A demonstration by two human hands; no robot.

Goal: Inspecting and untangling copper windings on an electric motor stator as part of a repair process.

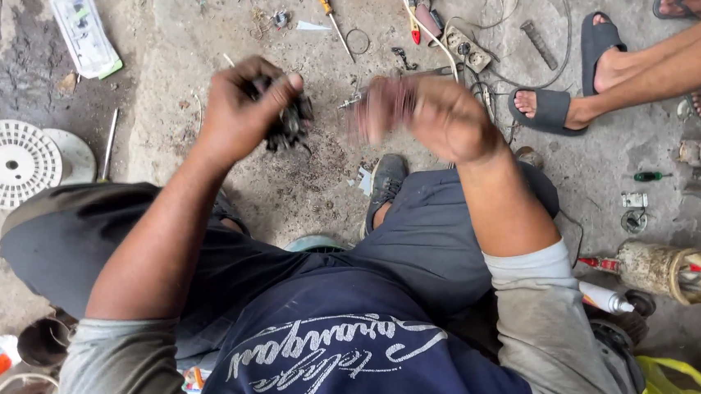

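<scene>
Person is sitting on the concrete floor (191, 35), looking down at both hands held up over the lap. Left hand (239, 110) is gripping a dark, greasy motor part (290, 125), fingers curled tight around its top; the part is hanging just right of the fist, above the floor. Right hand (427, 117) is motion-blurred, near the part but apart from it; cannot tell if its fingers are spread or pinching anything.

Doing this well, as a judgement: left hand should be keeping the part steady and turned toward the right hand, so the right hand is working on a still target.

Room: open floor directly under the hands, between the knees. Clutter is ringing it. A white spool (9, 162) is lying far left, a screwdriver (329, 13) and red pliers (413, 28) at the far side, and tangled wire (518, 12) far right. Another person's sandalled feet (554, 109) are sitting close on the right. A dirty rotor (666, 269) is lying near right by the thigh.
</scene>
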